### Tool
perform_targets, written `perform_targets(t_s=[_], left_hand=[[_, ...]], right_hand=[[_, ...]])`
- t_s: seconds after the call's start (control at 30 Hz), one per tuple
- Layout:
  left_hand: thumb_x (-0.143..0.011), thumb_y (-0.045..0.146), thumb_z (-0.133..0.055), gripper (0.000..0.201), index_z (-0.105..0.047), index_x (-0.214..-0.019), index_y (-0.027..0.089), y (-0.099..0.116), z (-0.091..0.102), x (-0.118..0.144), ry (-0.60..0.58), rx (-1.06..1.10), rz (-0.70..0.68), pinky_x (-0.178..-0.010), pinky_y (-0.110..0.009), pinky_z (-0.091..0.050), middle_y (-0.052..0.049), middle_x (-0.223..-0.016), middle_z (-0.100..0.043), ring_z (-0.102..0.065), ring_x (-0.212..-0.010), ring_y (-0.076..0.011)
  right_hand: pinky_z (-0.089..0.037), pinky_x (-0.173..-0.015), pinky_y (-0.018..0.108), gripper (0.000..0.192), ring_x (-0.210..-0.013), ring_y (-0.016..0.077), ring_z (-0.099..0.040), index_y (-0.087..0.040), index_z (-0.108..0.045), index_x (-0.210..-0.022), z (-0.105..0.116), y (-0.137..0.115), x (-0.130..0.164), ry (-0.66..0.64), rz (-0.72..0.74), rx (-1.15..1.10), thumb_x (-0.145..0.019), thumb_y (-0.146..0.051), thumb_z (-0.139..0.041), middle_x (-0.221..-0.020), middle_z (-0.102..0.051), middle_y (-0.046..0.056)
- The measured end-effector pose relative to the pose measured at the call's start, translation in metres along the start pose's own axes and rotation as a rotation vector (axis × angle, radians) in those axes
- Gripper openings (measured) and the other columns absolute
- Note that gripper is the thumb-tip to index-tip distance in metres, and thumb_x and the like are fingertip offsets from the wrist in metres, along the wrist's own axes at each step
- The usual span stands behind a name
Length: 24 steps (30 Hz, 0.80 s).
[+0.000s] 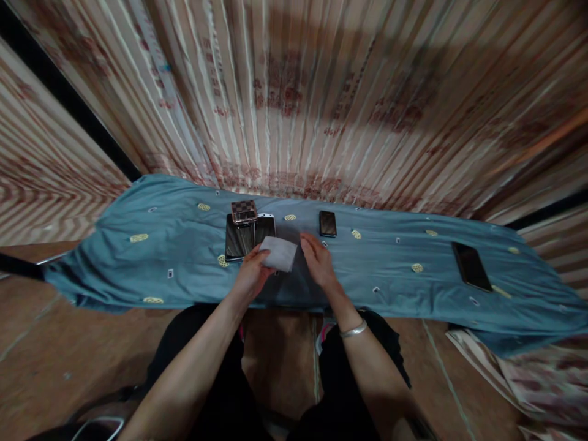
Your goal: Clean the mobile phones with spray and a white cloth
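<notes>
My left hand (pixel 252 269) holds a white cloth (pixel 278 253) by its near left edge, just above the blue-grey patterned sheet (pixel 151 257). My right hand (pixel 318 260) hovers beside the cloth's right edge, fingers spread, and I cannot tell if it touches the cloth. Right behind the cloth lie a large dark phone (pixel 237 240), a white-edged phone (pixel 265 226) and a checkered phone case (pixel 243 211). A small black phone (pixel 327 223) lies a little behind my right hand.
Another black phone (pixel 471 265) lies far to the right on the sheet. A striped reddish curtain (pixel 321 92) hangs behind the covered surface. My knees in dark trousers (pixel 349 367) are under the near edge, over a brown floor (pixel 46 343).
</notes>
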<state>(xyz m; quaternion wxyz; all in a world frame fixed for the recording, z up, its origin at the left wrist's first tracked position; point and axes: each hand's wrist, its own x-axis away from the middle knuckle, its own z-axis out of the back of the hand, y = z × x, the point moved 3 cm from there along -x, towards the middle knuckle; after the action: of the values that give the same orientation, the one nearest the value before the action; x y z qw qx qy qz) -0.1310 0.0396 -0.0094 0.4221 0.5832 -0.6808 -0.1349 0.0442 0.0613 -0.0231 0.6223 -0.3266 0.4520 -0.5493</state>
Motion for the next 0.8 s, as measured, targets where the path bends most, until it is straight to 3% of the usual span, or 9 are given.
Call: perform_targets(t_s=[0.07,0.1,0.13,0.2,0.37,0.5,0.63,0.7,0.8], left_hand=[[-0.063,0.008,-0.073,0.026,-0.069,-0.088,0.014,0.001,-0.003,0.002,-0.038,0.003,0.002,-0.063,-0.03,-0.054,-0.004,-0.079,-0.074,-0.065,-0.067,-0.0167],[-0.063,0.009,-0.074,0.027,-0.068,-0.088,0.014,0.001,-0.005,0.002,-0.056,0.005,0.007,-0.062,-0.029,-0.054,-0.004,-0.078,-0.073,-0.065,-0.066,-0.0166],[-0.062,0.009,-0.075,0.026,-0.068,-0.087,0.014,0.001,-0.006,0.003,-0.072,0.01,0.012,-0.06,-0.029,-0.054,-0.004,-0.077,-0.073,-0.065,-0.065,-0.0164],[-0.062,0.01,-0.075,0.025,-0.068,-0.086,0.014,-0.001,-0.01,0.005,-0.109,0.023,0.011,-0.059,-0.027,-0.054,-0.003,-0.076,-0.073,-0.066,-0.065,-0.0157],[-0.063,0.014,-0.077,0.028,-0.069,-0.09,0.014,-0.006,-0.014,0.007,-0.187,-0.021,-0.013,-0.068,-0.029,-0.058,-0.004,-0.081,-0.074,-0.07,-0.072,-0.017],[-0.062,0.023,-0.082,0.036,-0.071,-0.097,0.017,0.0,-0.006,0.002,-0.148,-0.146,-0.079,-0.074,-0.034,-0.059,-0.006,-0.087,-0.076,-0.072,-0.082,-0.0217],[-0.065,0.032,-0.083,0.045,-0.07,-0.106,0.019,0.025,0.006,-0.022,-0.083,-0.387,-0.317,-0.092,-0.039,-0.056,-0.01,-0.113,-0.074,-0.068,-0.114,-0.0275],[-0.065,0.029,-0.081,0.049,-0.068,-0.111,0.019,0.043,0.013,-0.041,0.035,-0.574,-0.479,-0.108,-0.044,-0.048,-0.012,-0.123,-0.071,-0.062,-0.125,-0.0287],[-0.067,0.024,-0.08,0.074,-0.054,-0.136,0.018,0.066,0.019,-0.072,0.134,-0.897,-0.682,-0.118,-0.051,-0.037,-0.014,-0.139,-0.061,-0.051,-0.137,-0.0304]], right_hand=[[-0.048,-0.114,0.047,0.052,-0.129,0.0277,-0.064,-0.019,-0.073,-0.116,-0.008,-0.002,0.002,-0.044,-0.145,-0.366,-0.092,-0.061,-0.056,-0.131,-0.072,0.014],[-0.053,-0.108,0.046,0.055,-0.122,0.0284,-0.068,-0.019,-0.074,-0.112,-0.013,-0.004,0.004,-0.074,-0.17,-0.429,-0.09,-0.066,-0.056,-0.124,-0.075,0.014],[-0.058,-0.101,0.045,0.055,-0.115,0.028,-0.072,-0.018,-0.074,-0.108,-0.018,-0.007,0.006,-0.111,-0.197,-0.491,-0.089,-0.066,-0.056,-0.116,-0.078,0.014],[-0.06,-0.095,0.043,0.043,-0.106,0.0283,-0.074,-0.019,-0.075,-0.101,-0.029,-0.008,0.011,-0.207,-0.406,-0.805,-0.082,-0.057,-0.071,-0.105,-0.08,0.011],[-0.062,-0.075,0.03,0.02,-0.081,0.0217,-0.077,-0.021,-0.074,-0.092,-0.034,-0.01,0.011,-0.177,-0.534,-0.922,-0.082,-0.038,-0.078,-0.083,-0.08,0.004],[-0.061,-0.067,0.028,0.015,-0.071,0.0191,-0.075,-0.021,-0.073,-0.09,-0.032,-0.007,0.007,-0.124,-0.618,-0.977,-0.084,-0.034,-0.077,-0.077,-0.079,0.002],[-0.065,-0.079,0.04,0.011,-0.084,0.0218,-0.077,-0.022,-0.073,-0.097,-0.027,-0.01,0.007,-0.077,-0.662,-1.05,-0.091,-0.029,-0.069,-0.091,-0.082,0.003],[-0.064,-0.085,0.044,0.012,-0.089,0.0222,-0.078,-0.021,-0.073,-0.099,-0.022,-0.011,0.007,-0.071,-0.673,-1.079,-0.094,-0.028,-0.065,-0.096,-0.082,0.004],[-0.064,-0.089,0.045,0.011,-0.088,0.021,-0.078,-0.021,-0.072,-0.1,-0.014,-0.01,0.005,-0.05,-0.664,-1.105,-0.096,-0.027,-0.064,-0.096,-0.082,0.004]])
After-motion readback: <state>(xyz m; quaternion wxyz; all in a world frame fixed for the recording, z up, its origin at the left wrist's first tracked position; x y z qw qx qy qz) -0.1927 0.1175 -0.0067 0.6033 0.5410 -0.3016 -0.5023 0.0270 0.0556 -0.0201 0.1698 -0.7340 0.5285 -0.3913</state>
